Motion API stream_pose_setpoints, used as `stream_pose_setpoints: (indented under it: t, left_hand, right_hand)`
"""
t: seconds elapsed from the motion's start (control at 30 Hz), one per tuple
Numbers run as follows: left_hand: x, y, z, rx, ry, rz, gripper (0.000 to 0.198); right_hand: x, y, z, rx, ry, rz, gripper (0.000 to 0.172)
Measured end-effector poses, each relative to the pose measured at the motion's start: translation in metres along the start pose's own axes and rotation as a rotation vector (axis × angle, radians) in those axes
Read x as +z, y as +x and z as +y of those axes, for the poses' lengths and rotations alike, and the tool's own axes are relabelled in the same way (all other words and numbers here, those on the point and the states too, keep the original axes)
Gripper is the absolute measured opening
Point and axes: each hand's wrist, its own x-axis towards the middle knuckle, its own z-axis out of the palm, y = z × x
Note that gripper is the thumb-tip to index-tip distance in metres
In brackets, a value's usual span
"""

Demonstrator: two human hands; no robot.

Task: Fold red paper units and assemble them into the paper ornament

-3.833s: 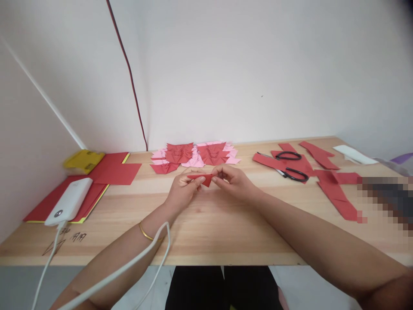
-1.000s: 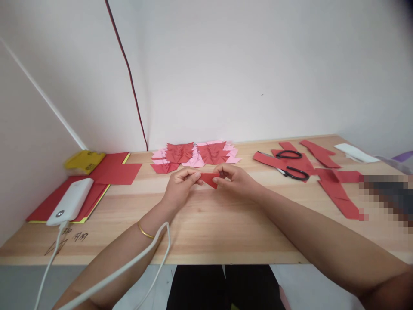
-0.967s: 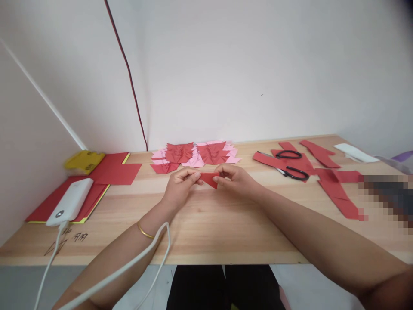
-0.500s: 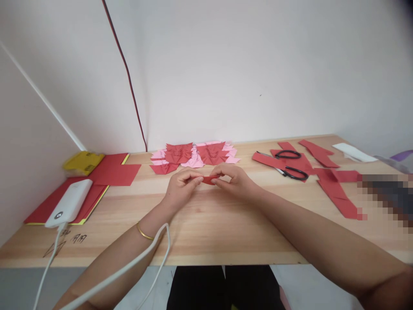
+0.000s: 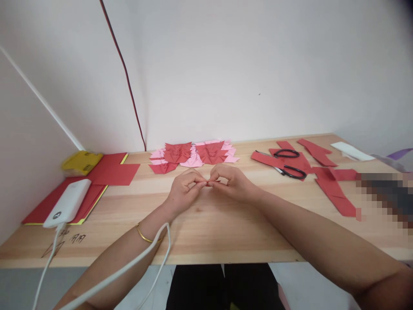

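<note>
Both hands meet above the middle of the wooden table (image 5: 206,241), pinching one small piece of red paper (image 5: 209,182). My left hand (image 5: 186,189) is closed on its left side, thumb against fingertips. My right hand (image 5: 230,183) grips the right side the same way. The fingertips cover most of the paper, so its folded shape is hard to make out. Just beyond the hands, by the wall, lie rows of folded red paper pieces (image 5: 178,153) and pink paper pieces (image 5: 192,160).
At the right, black-handled scissors (image 5: 294,172) lie among red paper scraps (image 5: 334,191), near a white strip (image 5: 352,151). To the left are red sheets (image 5: 121,174), a yellow packet (image 5: 82,162) and a white power bank (image 5: 67,202). Its white cable (image 5: 129,266) crosses before my left forearm.
My fingertips have drawn closer together on the red paper, and less of it shows between them. The view has shifted slightly; the things on the table stay put.
</note>
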Motion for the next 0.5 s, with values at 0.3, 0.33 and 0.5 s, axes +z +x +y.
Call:
stream_pose_setpoints:
  t: [0.3,0.33,0.5]
  left_hand:
    - [-0.004,0.001,0.001,-0.145,-0.062,-0.005,0.023]
    - [-0.004,0.001,0.0,-0.178,-0.09,-0.003,0.024]
    - [-0.003,0.001,-0.009,-0.38,-0.287,0.031,0.022]
  right_hand:
    - [-0.006,0.002,0.005,0.163,-0.018,-0.004,0.029]
    - [-0.007,0.002,0.006,0.169,-0.014,-0.006,0.029]
    - [-0.012,0.002,0.012,0.197,0.077,-0.085,0.019]
